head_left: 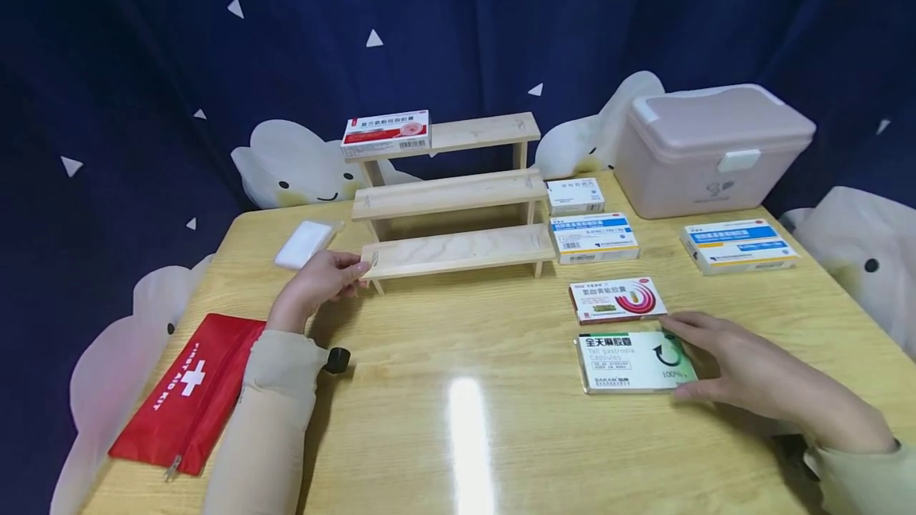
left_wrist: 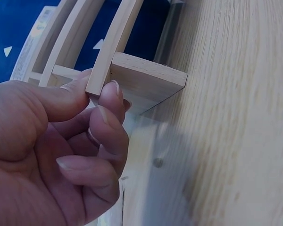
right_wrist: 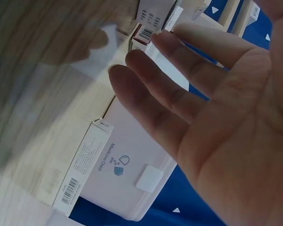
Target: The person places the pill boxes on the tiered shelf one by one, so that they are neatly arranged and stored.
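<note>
1. So the left hand point(head_left: 318, 284) had the wooden shelf point(head_left: 458, 251) pinched between thumb and fingertips, right at the left end of its lowest board.
2. The right hand point(head_left: 744, 364) was well out in front and to the right of the shelf, fingers mostly straight, thumb and forefinger either side of the right end of a green-and-white box point(head_left: 630, 362). No clench there, and honestly you couldn't tell if the fingers pressed on it.
3. That box lay flat on the table point(head_left: 401, 420), front-right of the shelf. Probably thin card: light, stiffish, easy to dent, maybe a bit slick. A gentle pinch across its long edges seemed the safest hold.
4. The shelf looked like bare wood, so stiff and not very slippery. The board end was a decent handle, but lifting just that side could've tipped the red-and-white box point(head_left: 386, 133) off the top tier.
5. Tight spots: a pink-ringed box point(head_left: 619, 299) sat just beside the green-and-white one, on the side towards the shelf. A small white box point(head_left: 576, 195) and a blue-striped box point(head_left: 594, 238) crowded the shelf's right end.
6. Best moving room was the bare wood in front of the shelf. Left of it, a white pack point(head_left: 304, 245) and a red pouch point(head_left: 193, 396) took up space.
</note>
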Motion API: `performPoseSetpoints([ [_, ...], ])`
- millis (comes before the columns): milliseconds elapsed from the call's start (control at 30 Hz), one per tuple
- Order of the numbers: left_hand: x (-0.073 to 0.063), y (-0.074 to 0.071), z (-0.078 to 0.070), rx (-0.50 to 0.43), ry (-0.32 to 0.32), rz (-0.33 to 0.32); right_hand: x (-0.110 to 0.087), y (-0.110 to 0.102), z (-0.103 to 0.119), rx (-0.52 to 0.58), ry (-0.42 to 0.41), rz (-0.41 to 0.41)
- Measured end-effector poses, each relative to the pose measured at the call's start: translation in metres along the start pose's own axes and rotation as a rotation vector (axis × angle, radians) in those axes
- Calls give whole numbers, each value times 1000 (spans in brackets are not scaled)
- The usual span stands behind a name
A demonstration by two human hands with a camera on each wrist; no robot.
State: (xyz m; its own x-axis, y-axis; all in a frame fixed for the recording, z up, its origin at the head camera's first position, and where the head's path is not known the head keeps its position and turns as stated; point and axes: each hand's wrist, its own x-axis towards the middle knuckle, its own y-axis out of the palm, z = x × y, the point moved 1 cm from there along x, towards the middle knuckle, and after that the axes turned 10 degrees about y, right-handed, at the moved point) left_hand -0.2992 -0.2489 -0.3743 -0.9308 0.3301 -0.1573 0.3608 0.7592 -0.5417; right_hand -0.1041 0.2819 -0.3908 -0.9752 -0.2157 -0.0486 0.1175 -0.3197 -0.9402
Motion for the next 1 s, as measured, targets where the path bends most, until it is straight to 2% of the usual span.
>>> performPoseSetpoints([
  [267,0,1,3,-1,13,-10,3,7,-2,-29,20,10],
  [633,0,-2,-3,19,-7,-3,4,10,-3,-38,25,-1],
  [1000,0,-1,-1,6,-29,-7,5,11,-3,-32,50,30],
])
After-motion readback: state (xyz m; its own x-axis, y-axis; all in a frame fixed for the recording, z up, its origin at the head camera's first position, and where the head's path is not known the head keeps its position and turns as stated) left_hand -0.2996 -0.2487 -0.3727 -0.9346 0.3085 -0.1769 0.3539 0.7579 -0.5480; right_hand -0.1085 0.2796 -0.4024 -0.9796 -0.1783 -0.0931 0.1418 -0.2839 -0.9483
